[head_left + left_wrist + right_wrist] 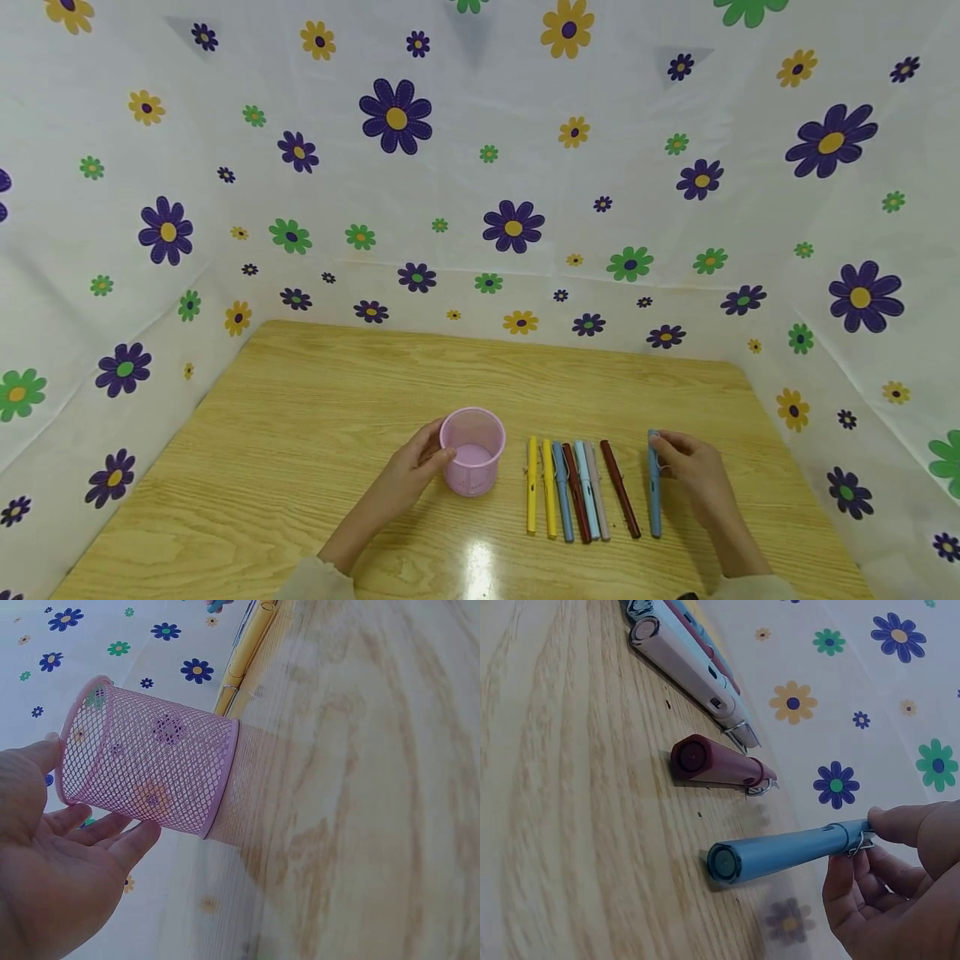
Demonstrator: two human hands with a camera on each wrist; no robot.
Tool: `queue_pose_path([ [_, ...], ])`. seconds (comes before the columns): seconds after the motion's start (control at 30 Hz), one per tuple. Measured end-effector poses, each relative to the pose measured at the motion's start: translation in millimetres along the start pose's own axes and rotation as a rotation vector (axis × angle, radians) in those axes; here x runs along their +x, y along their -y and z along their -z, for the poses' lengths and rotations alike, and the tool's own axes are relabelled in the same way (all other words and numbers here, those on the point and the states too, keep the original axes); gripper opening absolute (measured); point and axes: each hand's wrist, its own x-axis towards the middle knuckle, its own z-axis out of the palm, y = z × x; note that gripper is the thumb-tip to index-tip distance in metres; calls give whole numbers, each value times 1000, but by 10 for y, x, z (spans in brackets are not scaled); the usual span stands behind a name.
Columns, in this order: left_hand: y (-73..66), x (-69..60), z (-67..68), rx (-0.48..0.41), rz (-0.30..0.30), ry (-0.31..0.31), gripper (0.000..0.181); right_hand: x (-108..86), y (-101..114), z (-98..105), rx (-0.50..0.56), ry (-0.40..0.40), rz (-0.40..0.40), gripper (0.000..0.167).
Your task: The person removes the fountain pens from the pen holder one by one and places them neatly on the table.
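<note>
My left hand (408, 471) holds a pink mesh pen cup (150, 757) from its left side, thumb at the rim and fingers along the mesh. The cup stands upright on the table with its mouth up, and I see nothing inside. At the right, my right hand (697, 475) pinches a blue pen (787, 851) by its cap end, near the clip. That pen's other end points toward the near side of the table. Left of it lies a dark red pen (620, 487), apart from the others.
Between cup and dark red pen lies a row of several pens: yellow ones (532, 492), a blue one (562, 496), another dark red one (577, 496), a light blue one (587, 492) and a grey one (597, 496). Flowered cloth (465, 183) surrounds the wooden table (337, 375).
</note>
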Motion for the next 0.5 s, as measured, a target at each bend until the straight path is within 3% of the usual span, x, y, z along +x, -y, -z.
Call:
queue_pose_path([
  [0.5,-16,0,0,8,-22,9,56,44,9,-125,-93,-1,2,55],
])
